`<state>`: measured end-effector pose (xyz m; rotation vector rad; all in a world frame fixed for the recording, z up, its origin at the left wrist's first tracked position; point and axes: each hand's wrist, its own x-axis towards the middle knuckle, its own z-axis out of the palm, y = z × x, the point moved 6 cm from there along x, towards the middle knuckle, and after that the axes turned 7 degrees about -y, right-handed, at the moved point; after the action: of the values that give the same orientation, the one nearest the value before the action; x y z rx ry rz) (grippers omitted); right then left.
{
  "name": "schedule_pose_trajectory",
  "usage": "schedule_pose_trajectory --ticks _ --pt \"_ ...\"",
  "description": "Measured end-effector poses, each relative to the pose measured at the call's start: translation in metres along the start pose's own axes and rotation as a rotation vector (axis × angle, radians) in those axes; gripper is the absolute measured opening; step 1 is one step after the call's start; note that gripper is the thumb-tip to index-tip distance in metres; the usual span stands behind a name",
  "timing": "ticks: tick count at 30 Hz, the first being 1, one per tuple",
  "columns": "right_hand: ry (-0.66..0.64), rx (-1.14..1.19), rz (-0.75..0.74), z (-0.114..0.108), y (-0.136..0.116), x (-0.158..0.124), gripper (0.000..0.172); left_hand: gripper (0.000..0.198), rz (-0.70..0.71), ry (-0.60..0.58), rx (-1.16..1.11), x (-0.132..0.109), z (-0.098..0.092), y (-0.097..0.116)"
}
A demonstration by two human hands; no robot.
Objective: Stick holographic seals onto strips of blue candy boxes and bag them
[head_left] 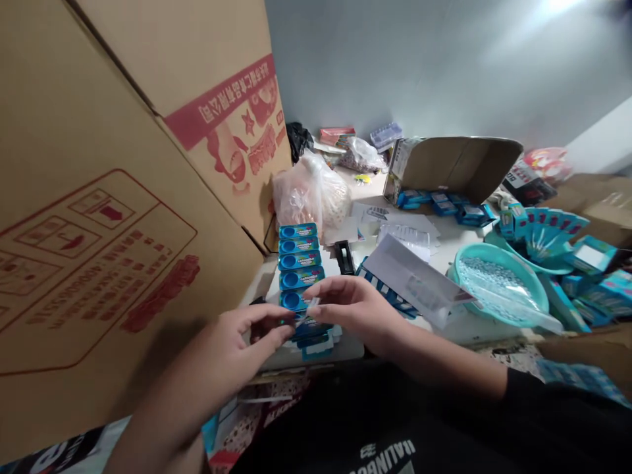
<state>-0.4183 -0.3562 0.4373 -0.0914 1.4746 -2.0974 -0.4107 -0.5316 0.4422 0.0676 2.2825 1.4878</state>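
Note:
A row of blue flat candy boxes (pixel 301 261) with round dark-blue circles runs away from me on the table. Over its near end, my left hand (pixel 261 332) is closed, thumb and fingertips pinched around something small that I cannot make out. Close beside it, the closed fingers of my right hand (pixel 353 308) pinch a small whitish, see-through piece (pixel 313 305). Both sets of fingertips nearly meet there. Below them, blue and white card flaps (pixel 316 347) stick out at the table's front edge.
Tall cardboard cartons (pixel 123 197) wall off the left side. A turquoise bowl (pixel 457 263) of small pale-blue pellets stands at right, a clear bag partly over it. Behind are an open carton (pixel 457 164) with blue boxes, a full plastic bag (pixel 313 194) and a black tape dispenser (pixel 344 258).

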Motion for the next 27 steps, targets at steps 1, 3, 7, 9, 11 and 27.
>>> schedule_pose_trajectory --ticks 1,3,7,9,11,27 --pt "0.032 -0.111 -0.034 -0.001 -0.004 0.0 0.024 0.032 0.01 -0.04 0.017 0.002 -0.001 0.001" --pt "0.085 -0.352 -0.088 -0.001 -0.013 -0.002 0.017 0.028 0.032 -0.105 0.04 0.005 -0.003 0.005" --pt "0.143 -0.613 -0.14 -0.001 -0.025 -0.005 0.011 0.025 0.082 -0.202 0.022 0.004 -0.005 0.016" --pt "0.179 -0.604 -0.138 -0.006 -0.025 -0.006 0.014 0.024 0.057 -0.229 -0.03 0.004 -0.006 0.016" --pt "0.21 -0.592 -0.134 -0.01 -0.025 -0.007 0.017 0.024 0.03 -0.23 -0.078 0.005 -0.007 0.014" --pt "-0.106 -0.769 -0.142 0.019 -0.029 -0.006 0.027 0.026 0.242 -0.414 0.193 0.018 -0.014 -0.001"
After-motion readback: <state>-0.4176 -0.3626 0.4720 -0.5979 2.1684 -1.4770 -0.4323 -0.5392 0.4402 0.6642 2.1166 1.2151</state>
